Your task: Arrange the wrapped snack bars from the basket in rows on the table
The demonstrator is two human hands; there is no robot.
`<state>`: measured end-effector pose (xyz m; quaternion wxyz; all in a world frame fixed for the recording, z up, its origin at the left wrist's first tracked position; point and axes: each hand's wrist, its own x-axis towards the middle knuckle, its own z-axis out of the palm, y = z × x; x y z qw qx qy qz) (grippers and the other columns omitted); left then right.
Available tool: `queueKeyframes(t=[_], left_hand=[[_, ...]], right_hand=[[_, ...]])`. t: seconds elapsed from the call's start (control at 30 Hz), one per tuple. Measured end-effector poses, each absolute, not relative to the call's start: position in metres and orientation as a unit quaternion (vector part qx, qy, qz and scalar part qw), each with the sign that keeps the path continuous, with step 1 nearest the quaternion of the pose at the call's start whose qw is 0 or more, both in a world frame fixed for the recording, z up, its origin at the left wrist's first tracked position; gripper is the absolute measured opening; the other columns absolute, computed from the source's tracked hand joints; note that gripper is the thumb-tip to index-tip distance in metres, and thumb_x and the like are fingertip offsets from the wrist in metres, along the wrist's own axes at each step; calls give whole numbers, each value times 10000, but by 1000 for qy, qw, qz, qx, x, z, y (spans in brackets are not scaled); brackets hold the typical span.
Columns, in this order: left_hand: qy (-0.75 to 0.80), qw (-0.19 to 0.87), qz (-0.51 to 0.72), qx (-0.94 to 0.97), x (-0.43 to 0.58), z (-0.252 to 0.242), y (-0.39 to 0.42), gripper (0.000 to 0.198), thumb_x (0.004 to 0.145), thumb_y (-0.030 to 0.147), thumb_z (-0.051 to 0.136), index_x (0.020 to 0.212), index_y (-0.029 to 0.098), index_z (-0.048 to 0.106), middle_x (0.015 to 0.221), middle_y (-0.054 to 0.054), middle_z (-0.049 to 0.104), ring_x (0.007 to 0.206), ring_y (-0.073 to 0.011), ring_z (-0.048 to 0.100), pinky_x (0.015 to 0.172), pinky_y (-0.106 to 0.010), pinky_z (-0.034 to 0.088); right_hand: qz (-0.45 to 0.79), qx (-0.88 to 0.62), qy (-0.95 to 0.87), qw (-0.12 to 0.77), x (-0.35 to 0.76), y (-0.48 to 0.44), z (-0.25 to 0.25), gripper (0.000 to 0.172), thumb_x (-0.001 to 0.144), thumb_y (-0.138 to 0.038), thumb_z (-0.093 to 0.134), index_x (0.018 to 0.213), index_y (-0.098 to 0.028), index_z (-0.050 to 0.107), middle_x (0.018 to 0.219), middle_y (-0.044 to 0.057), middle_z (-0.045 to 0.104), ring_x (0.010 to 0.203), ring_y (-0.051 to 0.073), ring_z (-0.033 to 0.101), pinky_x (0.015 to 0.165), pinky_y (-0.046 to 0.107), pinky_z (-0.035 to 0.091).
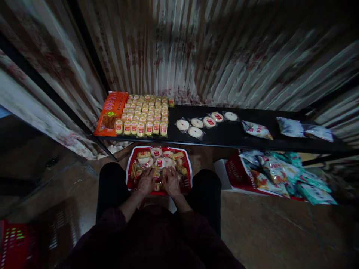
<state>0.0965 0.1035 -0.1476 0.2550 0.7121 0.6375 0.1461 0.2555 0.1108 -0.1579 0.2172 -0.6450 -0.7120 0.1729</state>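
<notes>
Between my knees a red basket with a white rim point(191, 170) holds wrapped round white cakes point(160, 163) and small yellow-wrapped snacks point(177, 155). Both hands reach in over its near side. My left hand point(147, 181) lies on the packets with its fingers stretched forward, touching yellow-wrapped ones. To its right, my right hand point(171, 181) rests on the packets too, fingers apart. Neither hand visibly grips a packet, though the fingertips are partly lost in dim light. Both hands stay below the front edge of a black shelf point(224, 135).
On the shelf stand rows of small yellow snack packs point(144, 116), an orange bag point(110, 114), several wrapped round cakes point(195, 132) and pouches point(257, 130). Below right, another red basket point(235, 170) holds bagged snacks point(280, 172). A red basket point(17, 244) sits lower left. Curtains point(179, 48) hang behind.
</notes>
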Motion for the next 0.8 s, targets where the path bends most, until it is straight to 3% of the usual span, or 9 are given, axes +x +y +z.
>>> queueKeyframes(t=[0.27, 0.4, 0.6, 0.8], left_hand=[[692, 312, 206, 617, 94, -156, 108, 582, 755, 121, 568, 1325, 91, 451, 1368, -179, 500, 1288, -244, 455, 1094, -367, 344], [700, 365, 283, 545, 98, -149, 110, 586, 730, 105, 589, 1302, 152, 472, 1291, -125, 575, 1192, -220, 538, 1029, -366, 403], [597, 609, 453, 262, 116, -123, 111, 328, 704, 111, 603, 1027, 153, 641, 993, -64, 701, 838, -156, 650, 725, -241, 500], [518, 747, 412, 67, 108, -119, 112, 204, 752, 134, 518, 914, 111, 640, 683, -51, 679, 522, -128, 600, 475, -213, 453]], right_hand=[[184, -599, -724, 287, 248, 101, -151, 440, 803, -113, 465, 1224, -150, 590, 1327, 140, 538, 1276, 247, 459, 1078, 412, 393], [224, -569, -723, 321, 243, 97, -152, 494, 794, -92, 432, 1271, -152, 542, 1302, 141, 561, 1244, 223, 498, 1044, 394, 436], [256, -583, -677, 370, 244, 103, -153, 607, 780, -93, 413, 1385, -135, 414, 1374, 133, 511, 1306, 219, 446, 1098, 418, 376], [324, -590, -628, 390, 253, 110, -148, 708, 760, -115, 458, 1449, -189, 314, 1479, 85, 401, 1374, 209, 359, 1109, 396, 358]])
